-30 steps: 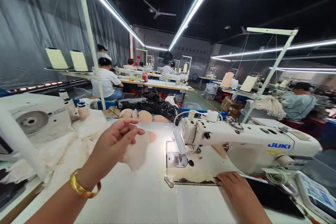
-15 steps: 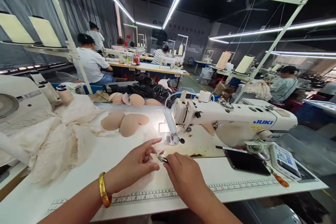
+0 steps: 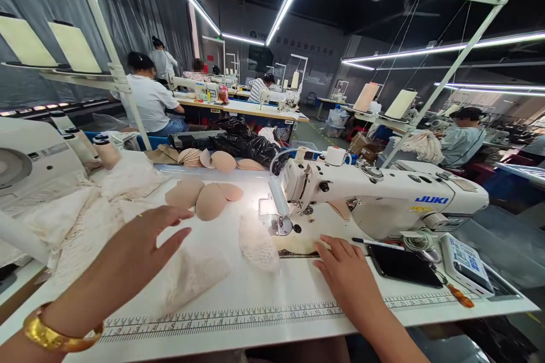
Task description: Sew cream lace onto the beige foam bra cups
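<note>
My left hand [image 3: 128, 264] is over the left part of the table, thumb and fingers apart, holding nothing that I can see. Just right of it a thin pale piece of fabric [image 3: 198, 275] lies on the white top, slightly blurred. Beige oval cup pads [image 3: 212, 202] are grouped beyond its fingertips. My right hand [image 3: 351, 275] rests palm down by the front edge of the machine bed, fingers stretched out; whatever may be under the palm is hidden. Between the hands, a cream lace piece [image 3: 258, 244] lies in front of the lit needle area of the sewing machine [image 3: 383, 193].
Ruffled cream fabric [image 3: 72, 227] is heaped at left. A phone [image 3: 404, 265], a pen [image 3: 377, 243] and a white control box [image 3: 466, 265] sit at right. A printed ruler [image 3: 238, 320] runs along the front edge. More pads [image 3: 223, 161] lie behind; co-workers sit beyond.
My hands have moved apart: the left swung left and opened, the right moved right onto the machine bed. The small snips seen in my right hand earlier no longer show. Lace pieces now lie uncovered.
</note>
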A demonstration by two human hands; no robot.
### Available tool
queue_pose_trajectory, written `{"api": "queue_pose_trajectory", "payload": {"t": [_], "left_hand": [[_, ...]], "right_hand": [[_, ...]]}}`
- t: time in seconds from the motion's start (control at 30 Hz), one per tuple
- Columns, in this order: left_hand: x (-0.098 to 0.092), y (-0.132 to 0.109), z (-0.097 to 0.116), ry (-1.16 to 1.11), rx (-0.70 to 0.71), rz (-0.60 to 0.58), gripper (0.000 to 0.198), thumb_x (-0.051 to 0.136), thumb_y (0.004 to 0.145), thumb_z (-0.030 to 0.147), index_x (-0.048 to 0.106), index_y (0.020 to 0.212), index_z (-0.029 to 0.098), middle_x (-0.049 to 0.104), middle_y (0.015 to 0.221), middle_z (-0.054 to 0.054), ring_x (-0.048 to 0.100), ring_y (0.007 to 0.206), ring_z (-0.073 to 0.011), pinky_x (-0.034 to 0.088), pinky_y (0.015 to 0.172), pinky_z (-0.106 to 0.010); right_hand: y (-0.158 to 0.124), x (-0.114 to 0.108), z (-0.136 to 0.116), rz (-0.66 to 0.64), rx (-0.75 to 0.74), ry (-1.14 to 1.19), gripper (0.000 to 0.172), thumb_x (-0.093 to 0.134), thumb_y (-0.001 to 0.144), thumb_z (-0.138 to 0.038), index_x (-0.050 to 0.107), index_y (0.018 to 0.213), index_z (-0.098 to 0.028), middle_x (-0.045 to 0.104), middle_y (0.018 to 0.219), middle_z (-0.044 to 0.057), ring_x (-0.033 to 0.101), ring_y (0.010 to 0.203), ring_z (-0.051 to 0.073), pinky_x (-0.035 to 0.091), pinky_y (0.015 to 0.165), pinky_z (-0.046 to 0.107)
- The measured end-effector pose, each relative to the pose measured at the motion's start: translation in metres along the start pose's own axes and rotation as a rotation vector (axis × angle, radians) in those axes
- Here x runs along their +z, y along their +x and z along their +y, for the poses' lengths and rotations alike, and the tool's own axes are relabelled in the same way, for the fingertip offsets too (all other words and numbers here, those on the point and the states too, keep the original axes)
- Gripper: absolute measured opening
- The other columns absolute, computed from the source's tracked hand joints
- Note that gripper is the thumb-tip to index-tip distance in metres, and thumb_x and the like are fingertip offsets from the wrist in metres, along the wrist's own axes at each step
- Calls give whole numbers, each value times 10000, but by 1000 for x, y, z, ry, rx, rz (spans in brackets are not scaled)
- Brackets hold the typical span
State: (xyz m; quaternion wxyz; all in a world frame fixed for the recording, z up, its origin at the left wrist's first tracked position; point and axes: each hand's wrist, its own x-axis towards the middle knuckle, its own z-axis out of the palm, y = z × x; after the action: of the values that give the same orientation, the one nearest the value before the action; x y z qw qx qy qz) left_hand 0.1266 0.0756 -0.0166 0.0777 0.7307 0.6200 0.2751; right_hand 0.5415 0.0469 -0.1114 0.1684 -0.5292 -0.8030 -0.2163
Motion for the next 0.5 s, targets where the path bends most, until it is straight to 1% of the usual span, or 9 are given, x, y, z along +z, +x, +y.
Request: {"api": "queue_pose_trajectory", "payload": {"t": [0.03, 0.07, 0.13, 0.2, 0.27, 0.33, 0.37, 0.43, 0.5], "left_hand": [[11, -7, 7, -58, -17, -80, 508, 527, 927, 665, 753, 1157, 273, 770, 1222, -84, 710, 1006, -327, 559, 754, -376], [24, -15, 17, -117, -3, -167, 485, 524, 941, 662, 759, 1132, 283, 777, 1171, -77, 715, 976, -310, 565, 757, -369], [53, -32, 37, -188, 92, -316, 400, 558, 959, 585, 766, 1121, 283, 780, 1115, -81, 712, 1019, -309, 564, 899, -404], [76, -45, 52, -227, 162, -374, 357, 613, 935, 514, 758, 1141, 262, 764, 1163, -103, 688, 1093, -336, 533, 995, -464], [88, -52, 60, -248, 187, -400, 294, 612, 936, 428, 746, 1122, 245, 744, 1176, -111, 665, 1103, -340, 519, 994, -488], [91, -54, 59, -267, 172, -427, 243, 556, 966, 359, 731, 1087, 241, 736, 1095, -96, 662, 1033, -310, 524, 935, -465], [90, -55, 58, -276, 158, -436, 243, 527, 980, 340, 724, 1080, 240, 732, 1046, -86, 661, 994, -296, 524, 909, -451], [88, -54, 53, -294, 140, -438, 259, 485, 1002, 338, 717, 1050, 234, 723, 978, -74, 660, 935, -275, 523, 874, -427], [85, -54, 51, -324, 162, -420, 291, 457, 1022, 357, 716, 986, 231, 720, 950, -71, 661, 913, -265, 522, 865, -409]], "right_hand": [[4, 2, -6, 18, -38, 44, 270, 527, 1034, -128, 673, 1256, -180, 741, 1280, 179, 681, 1145, 352, 514, 907, 475], [10, 4, -18, 30, -81, 112, 305, 530, 1027, -104, 654, 1295, -177, 730, 1308, 177, 668, 1179, 351, 521, 933, 488], [21, 3, -51, 31, -146, 279, 350, 520, 1012, -66, 628, 1329, -168, 744, 1265, 166, 674, 1163, 335, 543, 947, 491], [30, -4, -85, -24, -160, 503, 373, 505, 996, -61, 602, 1346, -145, 772, 1110, 141, 704, 1000, 296, 583, 864, 440], [35, -15, -107, -155, -144, 812, 415, 520, 985, -89, 557, 1388, -181, 765, 1127, 101, 713, 980, 246, 601, 836, 353], [38, -28, -112, -220, -96, 1006, 358, 513, 994, -113, 576, 1325, -231, 760, 1122, 62, 722, 983, 213, 596, 841, 308], [40, -32, -108, -200, -65, 1025, 312, 500, 1001, -115, 597, 1270, -240, 755, 1103, 57, 718, 985, 213, 589, 852, 314], [47, -37, -96, -117, -42, 933, 312, 471, 1003, -90, 620, 1242, -226, 733, 1183, 92, 683, 1097, 247, 563, 949, 384], [55, -36, -85, -97, -111, 831, 410, 516, 975, -66, 597, 1348, -215, 669, 1368, 129, 595, 1276, 290, 493, 1088, 478]]}}
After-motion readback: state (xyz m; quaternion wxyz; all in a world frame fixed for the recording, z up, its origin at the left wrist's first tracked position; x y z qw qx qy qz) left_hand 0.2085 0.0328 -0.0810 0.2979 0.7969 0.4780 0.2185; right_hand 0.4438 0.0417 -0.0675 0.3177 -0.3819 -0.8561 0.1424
